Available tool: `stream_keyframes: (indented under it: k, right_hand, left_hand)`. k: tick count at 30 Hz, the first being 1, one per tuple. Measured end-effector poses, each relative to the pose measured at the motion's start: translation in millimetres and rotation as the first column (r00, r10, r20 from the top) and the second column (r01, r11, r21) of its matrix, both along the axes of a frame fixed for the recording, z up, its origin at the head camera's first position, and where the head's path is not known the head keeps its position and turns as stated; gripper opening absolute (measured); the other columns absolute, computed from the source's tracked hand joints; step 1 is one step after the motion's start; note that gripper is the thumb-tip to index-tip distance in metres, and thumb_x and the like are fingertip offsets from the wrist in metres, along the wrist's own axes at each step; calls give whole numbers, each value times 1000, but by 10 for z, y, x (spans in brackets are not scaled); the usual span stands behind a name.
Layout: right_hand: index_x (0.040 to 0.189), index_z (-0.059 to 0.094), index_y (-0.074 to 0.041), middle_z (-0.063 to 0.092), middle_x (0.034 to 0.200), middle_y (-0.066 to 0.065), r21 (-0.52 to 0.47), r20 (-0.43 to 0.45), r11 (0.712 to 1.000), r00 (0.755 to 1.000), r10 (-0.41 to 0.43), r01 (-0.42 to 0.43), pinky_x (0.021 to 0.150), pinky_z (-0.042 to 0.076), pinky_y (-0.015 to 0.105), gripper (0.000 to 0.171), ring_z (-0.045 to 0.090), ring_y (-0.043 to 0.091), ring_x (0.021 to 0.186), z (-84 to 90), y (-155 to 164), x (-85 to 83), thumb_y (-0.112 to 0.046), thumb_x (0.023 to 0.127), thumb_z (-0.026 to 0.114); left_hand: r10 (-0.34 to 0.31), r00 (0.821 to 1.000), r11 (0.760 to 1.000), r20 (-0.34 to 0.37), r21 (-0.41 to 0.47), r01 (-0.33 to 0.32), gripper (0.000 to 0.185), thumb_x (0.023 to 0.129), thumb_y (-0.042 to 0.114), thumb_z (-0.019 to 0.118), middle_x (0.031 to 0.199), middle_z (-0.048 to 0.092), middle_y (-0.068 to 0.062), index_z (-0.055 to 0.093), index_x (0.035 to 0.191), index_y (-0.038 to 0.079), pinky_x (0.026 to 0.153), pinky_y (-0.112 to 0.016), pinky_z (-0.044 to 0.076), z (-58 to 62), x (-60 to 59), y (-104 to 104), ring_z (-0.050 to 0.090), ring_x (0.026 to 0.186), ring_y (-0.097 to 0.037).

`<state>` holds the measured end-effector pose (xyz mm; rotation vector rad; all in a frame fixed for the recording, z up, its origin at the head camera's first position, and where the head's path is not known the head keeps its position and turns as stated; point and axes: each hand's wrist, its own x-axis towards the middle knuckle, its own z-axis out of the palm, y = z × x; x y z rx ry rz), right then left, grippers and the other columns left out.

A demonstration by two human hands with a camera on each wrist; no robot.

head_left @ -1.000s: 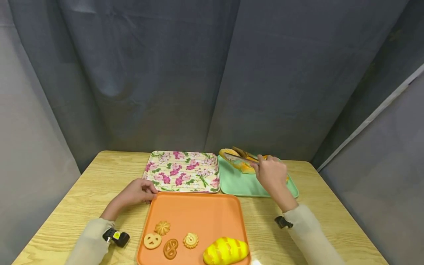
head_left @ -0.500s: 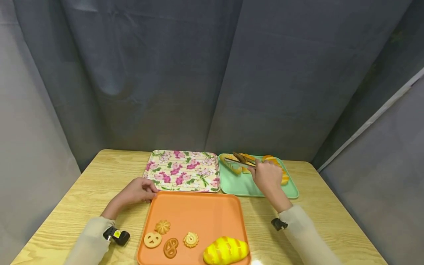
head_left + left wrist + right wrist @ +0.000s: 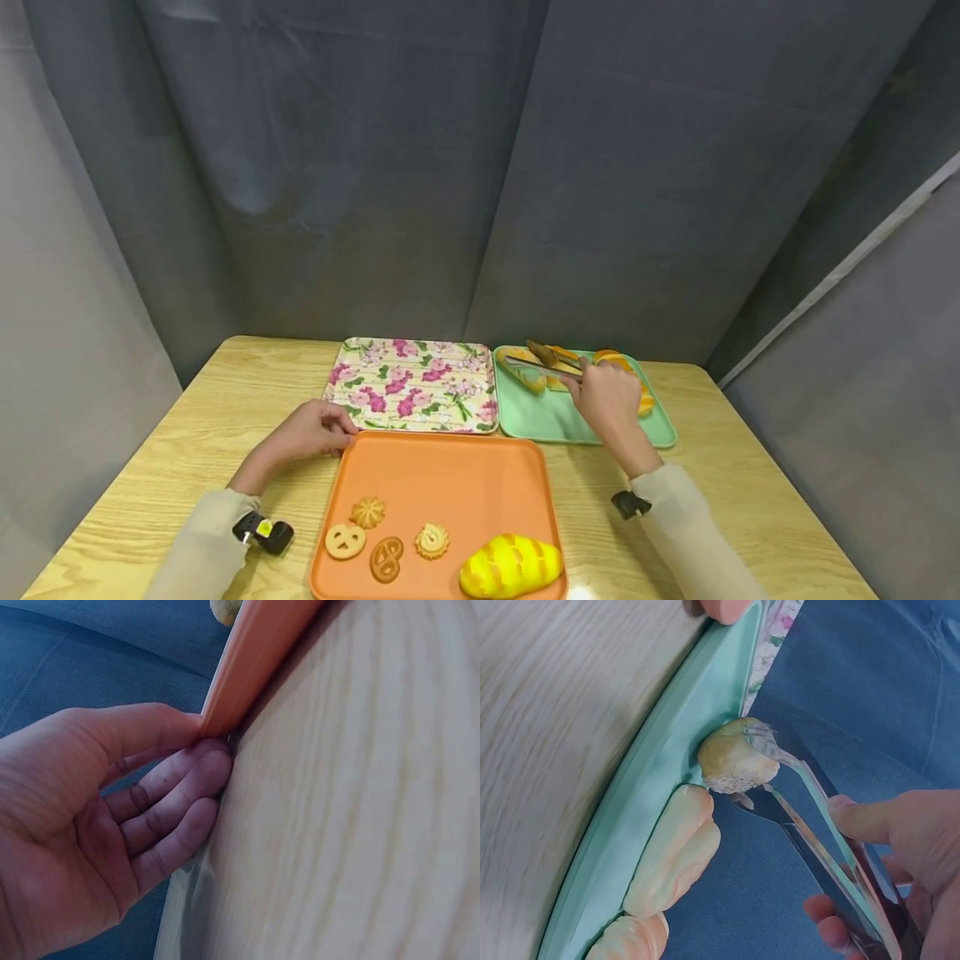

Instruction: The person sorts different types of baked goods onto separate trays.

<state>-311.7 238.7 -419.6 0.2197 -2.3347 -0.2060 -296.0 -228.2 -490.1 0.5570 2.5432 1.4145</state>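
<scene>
My left hand (image 3: 311, 429) pinches the near-left rim of the orange tray (image 3: 450, 471), thumb on top at the corner; in the left wrist view the other fingers curl beside it near the tabletop. My right hand (image 3: 611, 402) grips metal tongs (image 3: 817, 791) over the green tray (image 3: 551, 421). Around a bread roll (image 3: 727, 754) with a pale, speckled end, the tongs' tips stand one on either side, at the tray's left end. Beside it in the green tray lie a split long bun (image 3: 675, 851) and a ridged bread (image 3: 634, 937).
A flowered tray (image 3: 412, 387) adjoins the green one at the back. On the orange tray lie a yellow loaf (image 3: 512, 568), a brown pretzel cookie (image 3: 386, 559), a pale pretzel cookie (image 3: 345, 542) and two fluted cookies (image 3: 368, 512). A grey curtain (image 3: 375, 208) hangs behind the table.
The right hand has lowered the bread roll with the tongs into the left end of the green tray, shifting slightly left and down. The left hand keeps its place at the orange tray.
</scene>
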Motion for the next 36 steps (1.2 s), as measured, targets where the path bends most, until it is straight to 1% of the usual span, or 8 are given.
stream_keyframes:
  k: [8, 13, 18, 22, 25, 30, 32, 36]
  right_hand:
    - [89, 76, -10, 21, 46, -4, -50, 43, 999, 999, 9, -7, 44, 11, 26, 41, 22, 13, 41, 11, 48, 31, -48, 77, 86]
    - [99, 79, -10, 36, 43, 3, -89, 10, 996, 1000, 22, -21, 39, 17, 27, 46, 27, 15, 39, 2, 90, 22, -47, 75, 88]
    - [110, 78, -8, 58, 58, 16, -92, 13, 996, 1000, 7, -6, 37, 23, 30, 54, 35, 21, 40, 28, 158, -12, -49, 76, 86]
    - [118, 75, -6, 65, 68, 19, -141, 112, 990, 994, 11, 5, 38, 25, 31, 56, 47, 27, 46, 85, 246, -31, -49, 83, 81]
    - [121, 73, -5, 70, 76, 19, -222, 237, 975, 970, 51, 4, 39, 26, 31, 56, 50, 26, 47, 159, 326, -28, -51, 90, 74]
    - [129, 68, -5, 74, 84, 15, -332, 410, 943, 904, 120, 26, 41, 29, 32, 64, 51, 19, 50, 289, 449, 2, -59, 94, 64]
    - [132, 67, -6, 74, 81, 12, -363, 447, 931, 884, 138, 38, 42, 29, 32, 66, 50, 19, 51, 323, 483, 14, -61, 94, 62]
    - [135, 66, -10, 67, 68, 5, -378, 487, 923, 864, 129, 76, 42, 26, 31, 68, 44, 19, 49, 338, 518, 29, -64, 95, 58]
  left_hand:
    - [-8, 1000, 1000, -1, 6, 9, 8, 90, 7, 76, 81, 74, -13, 75, 93, -1, 58, -29, 56, 1, 8, -1, 63, 64, -15]
    - [-8, 1000, 1000, 3, 12, 8, 9, 90, 6, 75, 83, 75, -14, 74, 94, -2, 59, -28, 56, 3, 6, 2, 63, 64, -15]
    - [1, 1000, 1000, 3, 7, -1, 9, 90, 6, 75, 85, 75, -14, 74, 94, -2, 59, -28, 55, 9, 0, 1, 62, 64, -15]
    - [1, 1000, 1000, -1, -3, -1, 10, 91, 7, 75, 82, 74, -13, 74, 94, -2, 59, -29, 55, 15, 4, 2, 63, 64, -16]
    - [-1, 1000, 1000, -2, -5, 1, 9, 91, 7, 75, 82, 74, -13, 74, 94, -2, 59, -29, 56, 15, 7, 6, 63, 64, -16]
    - [-4, 1000, 1000, -4, -5, 3, 9, 91, 7, 75, 81, 74, -13, 74, 94, -2, 58, -29, 56, 15, 11, 11, 64, 63, -17]
    - [-2, 1000, 1000, -6, -9, 2, 9, 91, 6, 75, 82, 74, -13, 74, 94, -2, 58, -29, 56, 18, 14, 14, 63, 63, -17]
    - [5, 1000, 1000, -10, -20, -6, 8, 90, 7, 75, 84, 74, -13, 74, 93, -1, 58, -28, 54, 23, 21, 14, 62, 63, -15]
